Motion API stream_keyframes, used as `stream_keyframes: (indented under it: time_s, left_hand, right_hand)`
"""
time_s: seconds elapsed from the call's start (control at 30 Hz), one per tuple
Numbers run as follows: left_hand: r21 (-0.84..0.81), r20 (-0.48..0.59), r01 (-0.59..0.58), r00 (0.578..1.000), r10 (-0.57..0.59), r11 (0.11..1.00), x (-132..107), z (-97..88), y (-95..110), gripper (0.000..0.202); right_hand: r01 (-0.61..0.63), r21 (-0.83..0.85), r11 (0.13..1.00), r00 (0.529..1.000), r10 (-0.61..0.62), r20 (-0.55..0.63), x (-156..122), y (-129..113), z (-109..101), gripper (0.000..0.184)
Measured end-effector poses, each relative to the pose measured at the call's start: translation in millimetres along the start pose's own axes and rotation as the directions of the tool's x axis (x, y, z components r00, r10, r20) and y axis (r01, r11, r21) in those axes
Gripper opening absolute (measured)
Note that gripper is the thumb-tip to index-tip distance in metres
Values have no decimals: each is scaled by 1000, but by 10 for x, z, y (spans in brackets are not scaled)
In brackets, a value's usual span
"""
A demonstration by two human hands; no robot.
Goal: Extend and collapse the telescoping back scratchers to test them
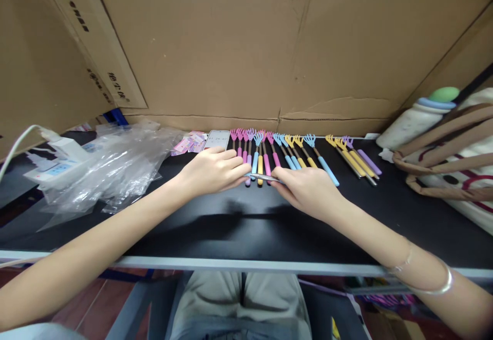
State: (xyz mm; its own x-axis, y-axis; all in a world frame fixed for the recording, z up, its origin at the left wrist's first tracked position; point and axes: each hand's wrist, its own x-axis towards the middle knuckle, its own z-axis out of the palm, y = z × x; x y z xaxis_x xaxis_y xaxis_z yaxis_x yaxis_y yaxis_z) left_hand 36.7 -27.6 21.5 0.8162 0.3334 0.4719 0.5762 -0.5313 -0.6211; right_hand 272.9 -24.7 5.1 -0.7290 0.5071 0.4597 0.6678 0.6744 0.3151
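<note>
In the head view, my left hand (219, 170) and my right hand (308, 188) are closed around opposite ends of a thin metal rod (264, 177). It lies level above the table, looks like a back scratcher's shaft, and has a bit of light blue beside my left fingers. Both ends are hidden in my grip. Just behind the hands, several back scratchers with pink, blue, yellow and purple claw heads lie in a row, among them a blue one (327, 170) and a yellow one (260, 170).
Right of the row lies a small group of yellow and purple scratcher pieces (364, 163). Clear plastic bags (123, 160) and a white power strip (57, 170) are at left. A phone (216, 139) and printed cards (188, 143) lie behind. A bottle (414, 121) and a bag (454, 170) stand right.
</note>
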Motion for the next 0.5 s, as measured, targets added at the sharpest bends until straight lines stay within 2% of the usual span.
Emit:
stream_keyframes:
  time_s: [0.17, 0.3, 0.5]
  left_hand:
    - [-63, 35, 15, 999, -13, 998, 130, 65, 98, 22]
    - [-100, 49, 38, 998, -33, 994, 127, 148, 143, 18]
    - [-136, 116, 17, 993, -2, 991, 46, 274, 8, 25]
  right_hand:
    - [15, -80, 997, 999, -13, 30, 110, -20, 41, 34]
    - [27, -96, 995, 999, -24, 33, 126, -33, 74, 36]
    - [69, -56, 996, 997, -67, 29, 119, 77, 114, 32]
